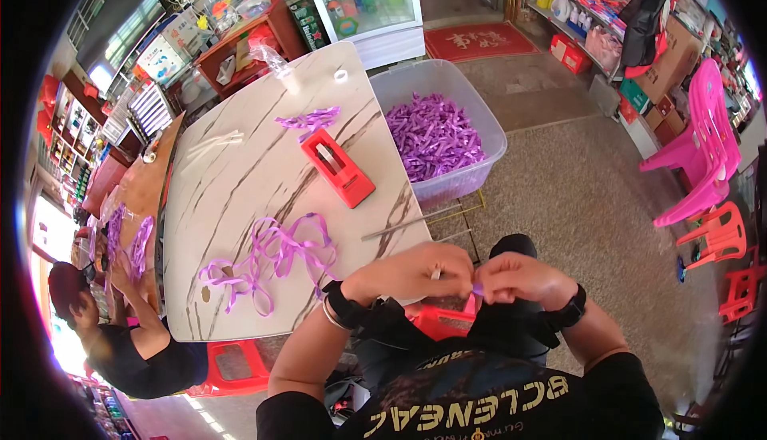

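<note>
A person seen from above holds both hands close together over the lap, just off the near edge of a marble-patterned bench point(240, 168); the left hand point(411, 271) is curled, pinching a small pale stick between its fingers; the right hand point(519, 279) is curled too, pinching a bit of purple ribbon point(478, 289) where the two hands meet; loose purple ribbon loops point(272, 260) lie on the bench near the left hand; a red tape dispenser point(339, 167) sits further back; a clear tub of purple ribbon pieces point(435, 132) stands beside the bench; another person point(120, 336) works at far left.

A tape dispenser point(339, 167) lies on the table point(232, 200), ribbon loops point(268, 260) before it, bin point(479, 112) right.
</note>
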`<state>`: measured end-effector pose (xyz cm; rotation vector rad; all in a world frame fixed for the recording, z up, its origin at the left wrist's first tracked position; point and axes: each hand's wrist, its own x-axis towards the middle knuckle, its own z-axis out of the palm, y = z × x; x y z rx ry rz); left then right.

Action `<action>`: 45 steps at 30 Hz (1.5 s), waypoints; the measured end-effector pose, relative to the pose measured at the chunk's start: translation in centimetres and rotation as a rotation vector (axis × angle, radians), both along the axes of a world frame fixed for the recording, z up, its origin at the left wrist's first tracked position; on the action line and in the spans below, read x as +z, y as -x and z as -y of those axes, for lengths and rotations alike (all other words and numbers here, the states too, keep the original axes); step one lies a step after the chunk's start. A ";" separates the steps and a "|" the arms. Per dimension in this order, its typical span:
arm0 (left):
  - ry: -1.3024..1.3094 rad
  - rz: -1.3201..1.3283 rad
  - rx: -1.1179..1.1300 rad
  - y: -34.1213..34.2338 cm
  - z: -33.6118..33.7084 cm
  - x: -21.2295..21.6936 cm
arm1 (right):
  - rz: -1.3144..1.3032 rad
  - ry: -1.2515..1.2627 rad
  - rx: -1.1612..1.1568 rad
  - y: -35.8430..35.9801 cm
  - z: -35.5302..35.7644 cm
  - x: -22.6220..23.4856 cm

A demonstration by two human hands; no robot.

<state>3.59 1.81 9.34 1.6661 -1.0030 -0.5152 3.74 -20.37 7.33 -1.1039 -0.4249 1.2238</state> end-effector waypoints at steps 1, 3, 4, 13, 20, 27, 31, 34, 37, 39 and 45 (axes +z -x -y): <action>0.036 0.084 0.098 -0.3 0.1 -0.7 | 0.079 0.090 -0.124 -0.5 0.5 0.0; -0.045 0.188 0.369 -1.7 -0.9 -3.5 | 0.164 0.173 -0.229 -1.2 0.9 -0.6; -0.125 0.291 0.626 -2.7 -1.2 -4.7 | 0.253 0.184 -0.414 -1.8 1.2 -1.6; -0.124 0.030 0.864 -5.9 -1.6 -9.3 | 0.459 0.057 -0.912 -4.9 -2.8 -11.1; -0.120 0.093 0.854 -6.2 -1.5 -9.5 | 0.337 -0.078 -0.828 -4.5 -5.9 -13.9; -0.215 0.217 0.877 -6.3 -1.0 -9.9 | 0.327 -0.049 -0.876 -3.6 -6.7 -13.5; -0.132 0.201 0.928 -6.3 -0.8 -10.2 | 0.320 -0.037 -0.872 -3.5 -6.8 -13.2; -0.176 0.256 0.928 -6.3 -0.8 -10.2 | 0.293 -0.033 -0.861 -3.5 -6.7 -13.1; -0.249 0.306 0.931 -6.4 -0.8 -10.2 | 0.282 0.027 -0.839 -3.5 -6.8 -12.3; -0.253 0.314 0.937 -6.4 -0.7 -10.2 | 0.278 0.054 -0.822 -3.5 -6.8 -12.4; -0.343 0.373 0.937 -6.3 -0.5 -9.8 | 0.204 0.027 -0.737 -2.3 -5.9 -12.5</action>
